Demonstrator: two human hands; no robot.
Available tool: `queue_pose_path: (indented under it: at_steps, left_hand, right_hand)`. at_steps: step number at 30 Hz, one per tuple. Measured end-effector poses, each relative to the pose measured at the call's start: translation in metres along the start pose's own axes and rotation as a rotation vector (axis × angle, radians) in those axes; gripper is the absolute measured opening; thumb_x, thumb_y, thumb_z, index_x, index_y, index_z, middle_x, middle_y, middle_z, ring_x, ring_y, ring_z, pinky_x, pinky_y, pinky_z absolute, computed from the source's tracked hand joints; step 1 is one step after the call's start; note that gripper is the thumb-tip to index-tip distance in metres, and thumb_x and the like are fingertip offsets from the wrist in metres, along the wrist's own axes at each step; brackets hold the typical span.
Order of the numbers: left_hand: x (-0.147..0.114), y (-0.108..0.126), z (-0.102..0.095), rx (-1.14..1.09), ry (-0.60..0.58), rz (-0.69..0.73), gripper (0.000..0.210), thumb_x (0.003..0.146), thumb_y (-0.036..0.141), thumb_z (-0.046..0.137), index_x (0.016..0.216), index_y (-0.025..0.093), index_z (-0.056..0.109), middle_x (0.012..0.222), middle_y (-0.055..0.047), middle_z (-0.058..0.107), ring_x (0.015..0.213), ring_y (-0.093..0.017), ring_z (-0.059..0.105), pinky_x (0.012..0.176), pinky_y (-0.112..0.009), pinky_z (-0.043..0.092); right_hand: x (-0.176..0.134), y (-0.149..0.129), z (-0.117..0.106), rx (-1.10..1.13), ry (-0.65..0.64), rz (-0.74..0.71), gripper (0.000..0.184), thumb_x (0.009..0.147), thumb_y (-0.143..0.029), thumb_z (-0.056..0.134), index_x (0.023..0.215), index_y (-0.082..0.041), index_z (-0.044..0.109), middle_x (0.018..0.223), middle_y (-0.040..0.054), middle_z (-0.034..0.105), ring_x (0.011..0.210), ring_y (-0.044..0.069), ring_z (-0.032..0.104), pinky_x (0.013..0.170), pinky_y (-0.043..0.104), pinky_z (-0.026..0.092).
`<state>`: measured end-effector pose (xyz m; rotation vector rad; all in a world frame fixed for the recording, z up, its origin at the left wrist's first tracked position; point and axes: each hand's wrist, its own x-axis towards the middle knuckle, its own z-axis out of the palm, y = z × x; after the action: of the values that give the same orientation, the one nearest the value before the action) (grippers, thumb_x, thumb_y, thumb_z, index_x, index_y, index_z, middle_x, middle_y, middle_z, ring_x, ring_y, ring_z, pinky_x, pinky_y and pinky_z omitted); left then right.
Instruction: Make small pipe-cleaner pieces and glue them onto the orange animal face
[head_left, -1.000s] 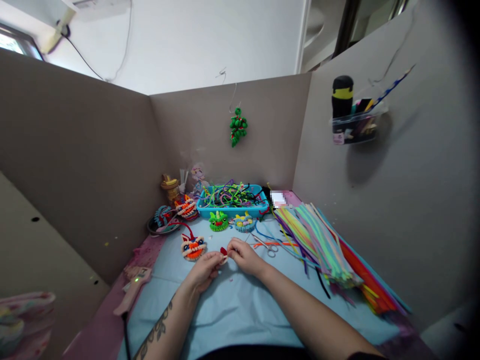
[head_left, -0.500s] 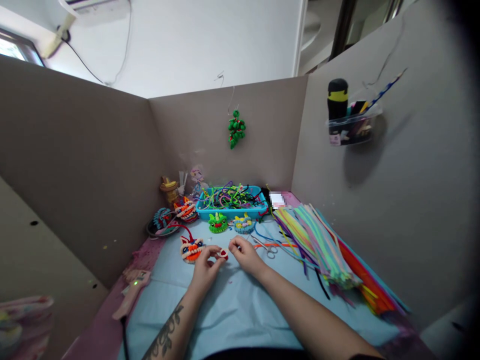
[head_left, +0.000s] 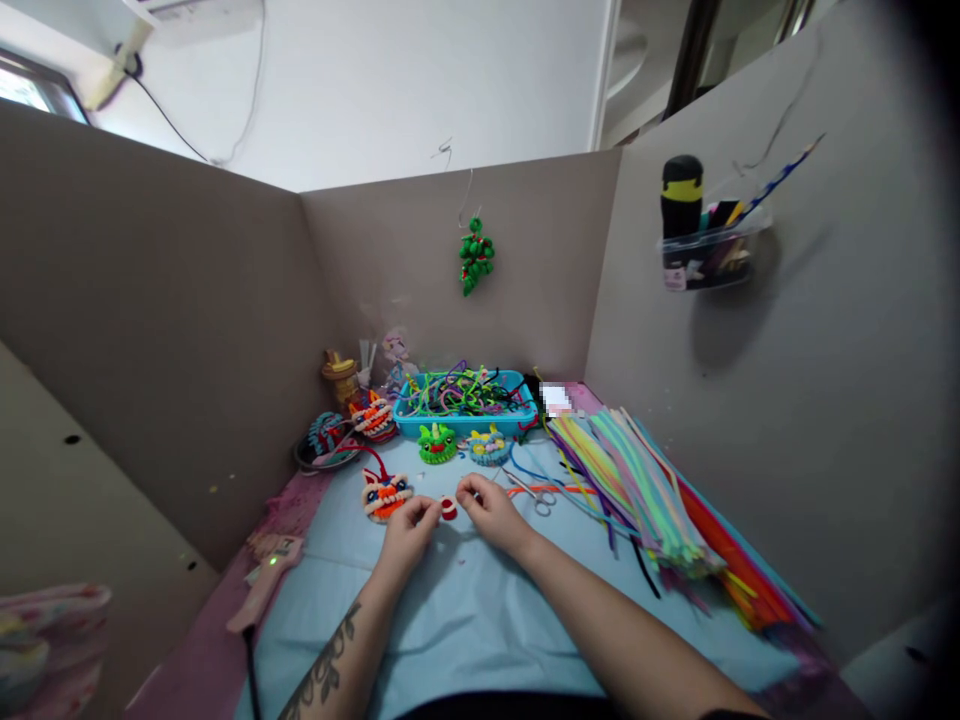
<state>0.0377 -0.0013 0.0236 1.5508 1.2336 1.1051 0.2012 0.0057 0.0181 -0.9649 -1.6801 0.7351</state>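
Observation:
My left hand point(head_left: 409, 532) is closed in a pinch at the edge of a small red-and-white fuzzy piece point(head_left: 448, 508), apparently curled pipe cleaner, held just above the blue cloth. Close by on the right, my right hand point(head_left: 492, 514) has its fingers curled together; whatever lies between them is too small to make out. An orange, white and blue lion head of pipe cleaner point(head_left: 385, 496) with a red stem sits just beyond my left hand. Scissors point(head_left: 541, 498) lie right of my right hand, near an orange pipe cleaner point(head_left: 577, 490).
Behind stands a blue basket point(head_left: 465, 426) of loose pipe cleaners, with a green head point(head_left: 436, 445) and a light-blue one point(head_left: 488, 447) before it. Pipe-cleaner bundles point(head_left: 637, 490) lie right. A pink corded tool point(head_left: 264, 590) lies left. Grey panels point(head_left: 525, 250) enclose the table.
The fingers of my left hand have drawn together and shifted slightly at the red-and-white piece, which now shows more of its red side. My right hand stays nearly still.

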Motion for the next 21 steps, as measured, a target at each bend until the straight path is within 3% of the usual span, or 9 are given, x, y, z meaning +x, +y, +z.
queue_pose_path:
  at_steps: [3, 7, 12, 21]
  left_hand:
    - [0.0000, -0.0001, 0.0009, -0.045, 0.029, -0.013, 0.029, 0.071, 0.043, 0.058, 0.061, 0.016, 0.057, 0.051, 0.003, 0.050, 0.040, -0.008, 0.040, 0.041, -0.021, 0.029]
    - [-0.0007, 0.0020, 0.0025, -0.050, 0.035, 0.031, 0.025, 0.071, 0.040, 0.058, 0.065, 0.016, 0.061, 0.054, 0.002, 0.052, 0.047, -0.011, 0.044, 0.047, -0.022, 0.033]
    - [-0.0002, 0.0052, 0.0034, -0.044, 0.036, 0.074, 0.023, 0.070, 0.038, 0.060, 0.062, 0.016, 0.061, 0.056, 0.000, 0.054, 0.054, -0.013, 0.047, 0.051, -0.022, 0.034]
    - [-0.0017, 0.0066, 0.0011, -0.132, 0.004, -0.009, 0.027, 0.066, 0.042, 0.064, 0.064, 0.016, 0.063, 0.051, 0.001, 0.052, 0.049, -0.012, 0.044, 0.046, -0.022, 0.030]
  right_hand:
    - [-0.0029, -0.0037, 0.0036, 0.033, -0.020, 0.001, 0.009, 0.080, -0.019, 0.050, 0.088, -0.019, 0.054, 0.076, 0.0008, 0.058, 0.067, 0.012, 0.054, 0.056, 0.021, 0.040]
    - [-0.0049, -0.0088, 0.0060, -0.023, -0.029, -0.063, 0.010, 0.080, -0.016, 0.049, 0.079, -0.018, 0.059, 0.073, 0.0011, 0.060, 0.067, 0.012, 0.055, 0.061, 0.023, 0.042]
    - [-0.0046, -0.0091, 0.0060, -0.038, -0.068, -0.079, 0.016, 0.078, -0.014, 0.049, 0.084, -0.018, 0.064, 0.077, 0.0020, 0.064, 0.072, 0.013, 0.057, 0.068, 0.025, 0.044]
    - [-0.0030, -0.0060, 0.0043, -0.017, -0.061, -0.067, 0.017, 0.077, -0.014, 0.051, 0.080, -0.019, 0.067, 0.075, 0.0029, 0.066, 0.071, 0.014, 0.060, 0.069, 0.026, 0.046]
